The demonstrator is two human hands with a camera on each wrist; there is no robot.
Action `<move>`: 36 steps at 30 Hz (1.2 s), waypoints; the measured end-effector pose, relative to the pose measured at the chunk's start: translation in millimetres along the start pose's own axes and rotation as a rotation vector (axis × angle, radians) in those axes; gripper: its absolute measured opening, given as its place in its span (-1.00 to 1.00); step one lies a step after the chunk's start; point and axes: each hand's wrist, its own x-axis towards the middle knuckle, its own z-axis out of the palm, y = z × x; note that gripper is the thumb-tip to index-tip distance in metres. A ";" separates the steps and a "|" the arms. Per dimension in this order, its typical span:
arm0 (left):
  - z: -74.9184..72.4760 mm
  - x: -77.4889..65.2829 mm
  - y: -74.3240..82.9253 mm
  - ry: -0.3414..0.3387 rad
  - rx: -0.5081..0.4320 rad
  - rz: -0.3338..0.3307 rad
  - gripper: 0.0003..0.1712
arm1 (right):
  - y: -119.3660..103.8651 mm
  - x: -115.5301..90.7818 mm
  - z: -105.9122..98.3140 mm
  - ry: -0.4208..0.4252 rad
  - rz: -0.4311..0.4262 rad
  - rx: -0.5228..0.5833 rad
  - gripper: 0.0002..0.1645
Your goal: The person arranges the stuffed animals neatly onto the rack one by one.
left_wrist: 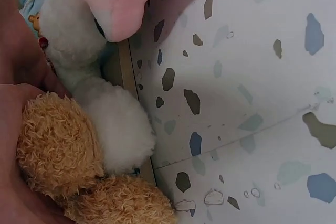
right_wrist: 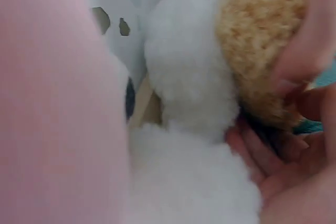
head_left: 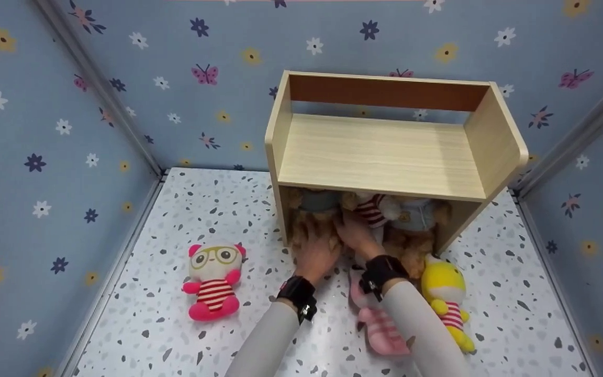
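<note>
The head of the grey-shirted bear (head_left: 321, 201) is hidden under the board of the wooden shelf (head_left: 380, 154). It sits at the left of the lower compartment, front and legs toward the near side, long axis roughly upright. The person's left hand (head_left: 316, 256) lies over its legs, fingers spread. The right hand (head_left: 356, 234) reaches in at its right side; its fingertips are partly covered, so whether they grip cannot be told.

Three toys sit inside, counting the striped white plush (head_left: 370, 210) in the middle and the hooded bear (head_left: 414, 220) at right. Three lie outside: one panda (head_left: 215, 280) at left, one yellow plush (head_left: 445, 285) at right, and one pink plush (head_left: 382, 330) nearer, partly behind the right forearm.
</note>
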 end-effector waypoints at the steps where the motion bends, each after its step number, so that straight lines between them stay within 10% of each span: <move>1: 1.2 0.2 0.2 0.004 0.005 -0.003 -0.26 | -0.8 -2.8 -3.3 0.032 -0.036 -0.055 -0.57; 6: 5.7 0.8 1.1 0.005 0.010 -0.006 -0.25 | 2.0 -18.1 -25.6 0.311 -0.205 -0.392 -0.79; 13: 0.5 0.4 -0.7 -0.041 -0.034 -0.053 -0.19 | 16.9 -17.6 -43.2 0.576 -0.171 -0.665 -0.49; 22: -2.0 -1.8 5.7 -0.124 -0.051 -0.082 -0.07 | 24.6 -6.2 -51.5 0.318 0.043 -0.697 -0.05; 26: -1.9 -1.4 5.8 -0.100 -0.047 -0.073 -0.07 | 35.3 1.1 -59.8 0.185 0.138 -0.549 -0.24; 36: 2.9 7.4 5.7 -0.032 0.024 -0.090 -0.29 | 67.6 -9.3 -62.6 0.176 0.100 -0.248 -0.60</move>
